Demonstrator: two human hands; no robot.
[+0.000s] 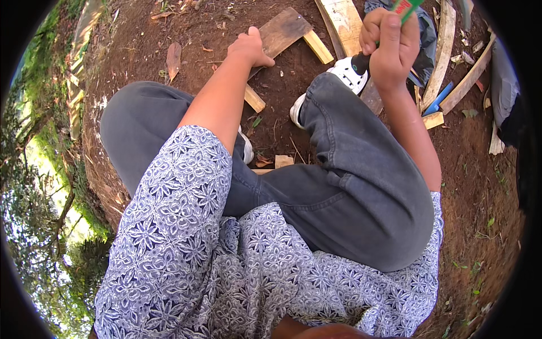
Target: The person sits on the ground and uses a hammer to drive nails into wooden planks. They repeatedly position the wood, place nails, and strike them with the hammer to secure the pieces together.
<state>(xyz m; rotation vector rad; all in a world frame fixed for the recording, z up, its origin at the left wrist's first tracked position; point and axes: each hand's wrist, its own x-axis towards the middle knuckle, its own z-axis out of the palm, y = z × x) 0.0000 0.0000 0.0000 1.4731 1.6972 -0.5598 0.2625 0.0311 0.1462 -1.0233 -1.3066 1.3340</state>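
Left hand (249,50) presses weathered flat plank (282,31)

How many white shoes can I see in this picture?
2. One white shoe is on the foot under the right hand. Only the edge of the other shoe shows, behind the left forearm.

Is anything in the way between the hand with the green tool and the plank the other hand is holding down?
Yes. The right hand grips a green-handled tool, and the left hand presses on a dark plank. Between them lie a pale wooden strip and the white shoe of the raised right leg, on bare soil.
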